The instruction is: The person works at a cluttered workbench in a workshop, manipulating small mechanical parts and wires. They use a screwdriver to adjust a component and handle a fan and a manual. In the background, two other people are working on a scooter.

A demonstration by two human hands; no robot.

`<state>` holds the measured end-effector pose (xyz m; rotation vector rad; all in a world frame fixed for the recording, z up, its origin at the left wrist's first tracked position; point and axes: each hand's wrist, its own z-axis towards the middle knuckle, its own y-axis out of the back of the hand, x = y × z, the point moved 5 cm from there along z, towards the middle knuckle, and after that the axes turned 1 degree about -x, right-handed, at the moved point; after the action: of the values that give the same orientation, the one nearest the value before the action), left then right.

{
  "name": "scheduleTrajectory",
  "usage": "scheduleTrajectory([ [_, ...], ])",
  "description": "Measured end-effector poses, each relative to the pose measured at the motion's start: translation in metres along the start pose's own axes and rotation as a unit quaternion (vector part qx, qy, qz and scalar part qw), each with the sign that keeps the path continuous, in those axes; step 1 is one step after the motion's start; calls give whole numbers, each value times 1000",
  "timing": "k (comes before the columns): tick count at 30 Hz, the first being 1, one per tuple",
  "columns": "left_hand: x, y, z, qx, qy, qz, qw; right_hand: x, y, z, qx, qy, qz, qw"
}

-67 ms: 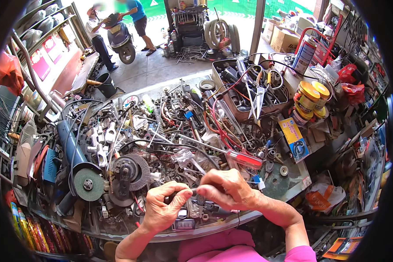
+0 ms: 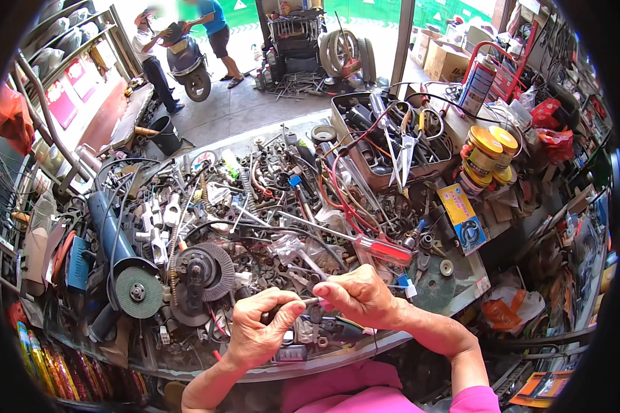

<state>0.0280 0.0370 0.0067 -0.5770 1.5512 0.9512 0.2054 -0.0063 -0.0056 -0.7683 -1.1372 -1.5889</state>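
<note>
Over the littered workbench (image 2: 465,273), left fingers (image 2: 287,316) and right fingers (image 2: 339,297) pinch a thin greyish rod (image 2: 313,301), its ends hidden.

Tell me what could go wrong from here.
The thin piece between the left hand and right hand could slip and get lost among the loose parts below. The grinder's green disc has an exposed face, so an arm brushing it might get scraped.

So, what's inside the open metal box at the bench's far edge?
Inside the open metal box, silver shear blades stick out over the near rim, with a yellow handle and dark parts behind. The pile covers the bottom, so anything deeper cannot be seen.
</note>
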Motion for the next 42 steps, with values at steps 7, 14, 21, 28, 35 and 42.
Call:
scheduleTrajectory([
  [7, 1, 4, 3, -30, -3, -45, 999, 19, 5, 8, 46, -30, 28, 998],
  [14, -2, 3, 0, -46, 8, -9, 999, -1, 1, 1, 3, 0, -9, 1000],
  [21, 0, 3, 4, -28, 11, -25, 999, -6, -3, -5, 17, 75, -55, 995],
  [28, 3, 5, 3, -56, 13, -41, 997, 20, 6, 5, 29, -28, 39, 998],
  [35, 2, 2, 3, -20, 4, -44, 999, -10, -5, -5, -4, -35, 47, 998],
  [42, 1, 4, 3, -28, 9, -67, 997, 6, -7, 1, 33, -1, 11, 999],
])
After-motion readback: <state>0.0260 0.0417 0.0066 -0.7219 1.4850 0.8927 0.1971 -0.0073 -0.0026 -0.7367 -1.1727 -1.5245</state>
